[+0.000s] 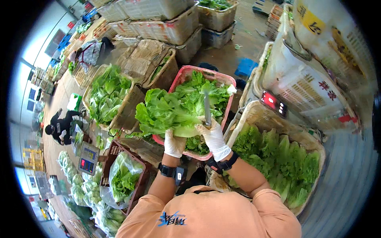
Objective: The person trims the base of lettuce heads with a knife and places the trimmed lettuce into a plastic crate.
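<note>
My gloved left hand [174,145] grips the base of a head of leaf lettuce [162,111], whose leaves point away to the left. In my gloved right hand [212,135] is a knife [207,108], its blade pointing up and its handle mostly hidden by the fingers. The right fingertips also come up to the lettuce's stem end; whether they press on it I cannot tell. Both hands are above a pink plastic basket [230,81] that holds loose green leaves [193,84].
At right stands a crate of upright lettuce [276,160], with a phone [273,103] above its far rim. Left are another lettuce crate [108,95], a digital scale [88,158] and a dark red crate [140,178] with bagged lettuce. Two people [61,126] are farther left. Stacked crates [166,31] rise ahead.
</note>
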`<act>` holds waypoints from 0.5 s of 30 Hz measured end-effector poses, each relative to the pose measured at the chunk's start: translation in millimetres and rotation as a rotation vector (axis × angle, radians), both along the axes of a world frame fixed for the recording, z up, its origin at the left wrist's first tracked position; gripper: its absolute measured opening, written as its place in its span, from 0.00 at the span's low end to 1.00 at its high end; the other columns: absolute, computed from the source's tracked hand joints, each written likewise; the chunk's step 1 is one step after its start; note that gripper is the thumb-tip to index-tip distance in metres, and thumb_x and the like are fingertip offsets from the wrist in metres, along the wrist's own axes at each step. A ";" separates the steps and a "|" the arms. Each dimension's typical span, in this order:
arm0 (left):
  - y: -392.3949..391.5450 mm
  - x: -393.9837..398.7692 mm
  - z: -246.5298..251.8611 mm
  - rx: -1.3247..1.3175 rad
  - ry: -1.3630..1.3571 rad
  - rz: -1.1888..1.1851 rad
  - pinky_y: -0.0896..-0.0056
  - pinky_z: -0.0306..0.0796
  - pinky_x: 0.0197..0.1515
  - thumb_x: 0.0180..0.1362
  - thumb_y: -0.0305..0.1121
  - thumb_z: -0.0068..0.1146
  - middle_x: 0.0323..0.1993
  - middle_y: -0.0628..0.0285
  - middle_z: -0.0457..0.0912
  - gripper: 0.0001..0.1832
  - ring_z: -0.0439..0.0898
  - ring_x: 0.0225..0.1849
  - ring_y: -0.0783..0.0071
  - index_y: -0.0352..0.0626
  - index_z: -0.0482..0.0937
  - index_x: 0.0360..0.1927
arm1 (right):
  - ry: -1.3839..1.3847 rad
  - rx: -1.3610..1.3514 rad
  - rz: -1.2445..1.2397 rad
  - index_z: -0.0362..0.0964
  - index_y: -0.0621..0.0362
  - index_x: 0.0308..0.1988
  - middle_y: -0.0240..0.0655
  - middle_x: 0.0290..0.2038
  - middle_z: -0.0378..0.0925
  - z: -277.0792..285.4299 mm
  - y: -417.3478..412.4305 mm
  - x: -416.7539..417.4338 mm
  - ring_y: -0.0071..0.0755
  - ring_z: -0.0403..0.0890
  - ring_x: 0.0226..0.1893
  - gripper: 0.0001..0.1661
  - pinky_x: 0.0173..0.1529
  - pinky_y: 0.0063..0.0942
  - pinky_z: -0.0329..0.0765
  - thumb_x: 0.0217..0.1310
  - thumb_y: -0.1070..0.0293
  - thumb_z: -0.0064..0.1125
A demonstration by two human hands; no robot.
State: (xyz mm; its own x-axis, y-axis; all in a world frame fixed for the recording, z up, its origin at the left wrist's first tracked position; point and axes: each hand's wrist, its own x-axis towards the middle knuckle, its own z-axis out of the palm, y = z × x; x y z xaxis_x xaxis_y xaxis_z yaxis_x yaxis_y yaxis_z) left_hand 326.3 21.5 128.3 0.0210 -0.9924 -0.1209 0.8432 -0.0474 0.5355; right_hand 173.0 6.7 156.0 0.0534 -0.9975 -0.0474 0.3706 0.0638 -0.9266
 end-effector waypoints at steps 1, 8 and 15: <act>-1.5 3.4 3.0 0.061 0.021 0.037 0.44 0.57 0.66 0.60 0.49 0.54 0.63 0.56 0.65 0.34 0.64 0.64 0.55 0.45 0.59 0.65 | -0.123 0.125 -0.006 0.69 0.52 0.40 0.27 0.26 0.73 -0.7 -1.4 3.8 0.19 0.74 0.23 0.09 0.24 0.19 0.71 0.60 0.67 0.61; -3.1 31.3 2.7 -0.019 0.172 0.124 0.46 0.56 0.67 0.55 0.51 0.59 0.68 0.58 0.59 0.41 0.61 0.66 0.55 0.48 0.54 0.68 | -0.337 0.370 -0.021 0.65 0.53 0.39 0.25 0.20 0.68 -15.2 -25.7 28.7 0.21 0.69 0.16 0.13 0.15 0.19 0.64 0.62 0.60 0.58; -2.4 39.2 33.1 -0.195 0.233 -0.071 0.41 0.54 0.66 0.45 0.56 0.67 0.70 0.61 0.54 0.51 0.53 0.70 0.57 0.56 0.52 0.70 | -0.149 0.719 -0.030 0.71 0.51 0.40 0.24 0.29 0.74 -111.1 -22.9 -4.5 0.20 0.77 0.26 0.09 0.25 0.19 0.71 0.62 0.62 0.58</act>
